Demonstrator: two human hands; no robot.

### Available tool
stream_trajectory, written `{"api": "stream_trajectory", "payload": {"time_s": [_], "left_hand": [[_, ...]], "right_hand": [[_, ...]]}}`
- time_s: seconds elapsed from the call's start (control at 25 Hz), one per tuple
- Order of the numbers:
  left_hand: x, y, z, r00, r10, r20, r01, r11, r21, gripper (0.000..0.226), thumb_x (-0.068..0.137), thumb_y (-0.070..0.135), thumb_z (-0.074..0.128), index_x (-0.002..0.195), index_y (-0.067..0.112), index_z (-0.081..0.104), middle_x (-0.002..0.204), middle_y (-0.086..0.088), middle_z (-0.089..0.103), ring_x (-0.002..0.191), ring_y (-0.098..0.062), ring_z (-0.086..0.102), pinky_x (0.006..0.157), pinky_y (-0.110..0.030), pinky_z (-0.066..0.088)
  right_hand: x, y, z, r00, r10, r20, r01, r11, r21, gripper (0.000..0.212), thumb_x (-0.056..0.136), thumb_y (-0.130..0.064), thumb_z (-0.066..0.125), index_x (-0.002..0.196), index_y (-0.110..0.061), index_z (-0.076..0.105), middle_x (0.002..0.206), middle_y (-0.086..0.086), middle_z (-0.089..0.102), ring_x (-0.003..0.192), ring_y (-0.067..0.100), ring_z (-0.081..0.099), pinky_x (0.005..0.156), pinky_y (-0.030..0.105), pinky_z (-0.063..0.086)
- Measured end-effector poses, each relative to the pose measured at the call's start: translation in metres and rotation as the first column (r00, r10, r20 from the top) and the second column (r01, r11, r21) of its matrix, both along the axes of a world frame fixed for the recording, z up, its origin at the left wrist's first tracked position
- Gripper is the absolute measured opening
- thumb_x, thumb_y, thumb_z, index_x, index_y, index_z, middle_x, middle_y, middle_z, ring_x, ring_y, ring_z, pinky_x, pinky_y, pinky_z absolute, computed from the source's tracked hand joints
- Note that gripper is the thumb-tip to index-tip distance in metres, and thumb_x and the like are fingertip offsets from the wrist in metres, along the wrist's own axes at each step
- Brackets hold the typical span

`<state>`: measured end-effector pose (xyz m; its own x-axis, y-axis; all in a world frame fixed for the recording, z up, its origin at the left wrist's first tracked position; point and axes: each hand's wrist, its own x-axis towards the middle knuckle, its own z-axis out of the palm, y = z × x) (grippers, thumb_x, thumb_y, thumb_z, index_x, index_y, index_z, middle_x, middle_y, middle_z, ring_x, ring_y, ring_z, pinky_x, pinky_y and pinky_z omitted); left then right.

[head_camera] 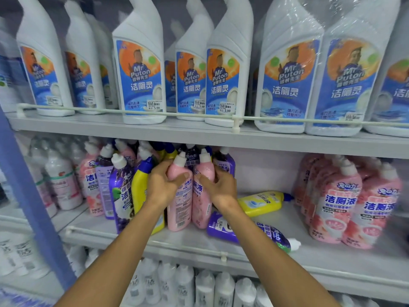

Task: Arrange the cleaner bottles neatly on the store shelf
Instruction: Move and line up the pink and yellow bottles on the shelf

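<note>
Two pink plastic cleaner bottles with white caps, the left pink bottle (180,206) and the right pink bottle (201,209), stood upright and touching on the grey middle shelf (321,247). They looked full, stiff and glossy, likely slippery, and best held at the narrow shoulder. The left hand (162,185) gripped the left one there and the right hand (219,187) gripped the right. Beside them lay a toppled yellow bottle (261,201) and a toppled purple bottle (221,227).

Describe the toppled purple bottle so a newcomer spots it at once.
Find the middle shelf, below the big white bottles. Beside the right hand, two bottles lie flat. The purple bottle is the nearer one, under the right forearm, white cap pointing right; the yellow bottle lies behind.
</note>
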<state>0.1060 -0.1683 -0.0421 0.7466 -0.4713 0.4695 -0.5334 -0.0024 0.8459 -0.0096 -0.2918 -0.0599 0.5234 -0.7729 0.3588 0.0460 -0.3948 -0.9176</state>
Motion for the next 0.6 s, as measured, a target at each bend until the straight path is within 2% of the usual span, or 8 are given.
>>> {"api": "stream_trajectory", "payload": {"time_s": [0.12,0.2,0.36,0.44,0.52,0.56,0.6], "left_hand": [[-0.007,0.018,0.011,1.0,0.012,0.021,-0.012,1.0,-0.012,0.031,0.075,0.025,0.089,0.099,0.025,0.069,0.084,0.007,0.073,0.07,-0.009,0.065,0.065,-0.03,0.051],[-0.011,0.027,0.021,0.999,-0.026,0.021,0.026,0.999,-0.021,0.031,0.074,0.028,0.089,0.1,0.027,0.072,0.085,0.009,0.076,0.07,-0.009,0.068,0.064,-0.028,0.053],[-0.022,0.034,0.033,0.99,-0.138,-0.007,0.137,0.988,-0.078,0.036,0.072,0.035,0.087,0.103,0.028,0.072,0.092,0.006,0.078,0.084,-0.018,0.075,0.075,-0.041,0.062],[-0.031,0.033,0.032,0.982,-0.184,-0.044,0.178,0.977,-0.121,0.039,0.069,0.038,0.086,0.102,0.025,0.072,0.094,0.003,0.078,0.087,-0.022,0.075,0.079,-0.047,0.062],[-0.043,0.026,0.028,0.971,-0.23,-0.064,0.22,0.966,-0.135,0.034,0.069,0.036,0.085,0.098,0.025,0.073,0.092,0.0,0.078,0.089,-0.027,0.075,0.079,-0.051,0.061],[-0.052,0.02,0.026,0.963,-0.26,-0.077,0.247,0.958,-0.143,0.03,0.069,0.034,0.086,0.096,0.028,0.073,0.093,-0.001,0.078,0.09,-0.029,0.075,0.079,-0.053,0.061],[-0.061,0.014,0.026,0.954,-0.283,-0.094,0.268,0.952,-0.149,0.028,0.069,0.032,0.086,0.094,0.032,0.074,0.093,-0.001,0.078,0.091,-0.029,0.075,0.079,-0.053,0.061]], "right_hand": [[-0.015,0.008,0.011,0.992,0.054,0.115,-0.059,0.998,0.038,0.029,0.078,-0.042,0.079,0.101,-0.025,0.074,0.091,-0.003,0.079,0.084,0.02,0.077,0.08,0.049,0.062],[-0.023,0.013,0.022,0.98,0.096,0.174,-0.105,0.993,0.045,0.027,0.081,-0.038,0.079,0.102,-0.023,0.074,0.094,0.002,0.079,0.088,0.025,0.077,0.083,0.053,0.062],[-0.047,0.02,0.038,0.961,0.088,0.264,-0.114,0.99,0.087,0.017,0.09,-0.019,0.076,0.106,-0.014,0.073,0.096,0.01,0.079,0.091,0.032,0.076,0.084,0.053,0.061],[-0.067,0.02,0.041,0.96,0.068,0.27,-0.096,0.991,0.093,0.016,0.092,-0.014,0.074,0.107,-0.008,0.072,0.096,0.011,0.079,0.089,0.029,0.076,0.078,0.044,0.063],[-0.092,0.017,0.04,0.969,0.029,0.245,-0.045,0.997,0.064,0.015,0.093,-0.014,0.073,0.106,-0.007,0.071,0.093,0.008,0.079,0.083,0.018,0.075,0.07,0.032,0.061],[-0.105,0.015,0.039,0.973,0.006,0.231,-0.016,0.999,0.041,0.015,0.093,-0.017,0.073,0.105,-0.008,0.071,0.093,0.009,0.078,0.083,0.016,0.074,0.069,0.032,0.06],[-0.119,0.011,0.038,0.976,-0.017,0.217,0.011,1.0,0.025,0.015,0.093,-0.021,0.074,0.104,-0.01,0.072,0.093,0.012,0.078,0.084,0.018,0.073,0.071,0.039,0.061]]}}
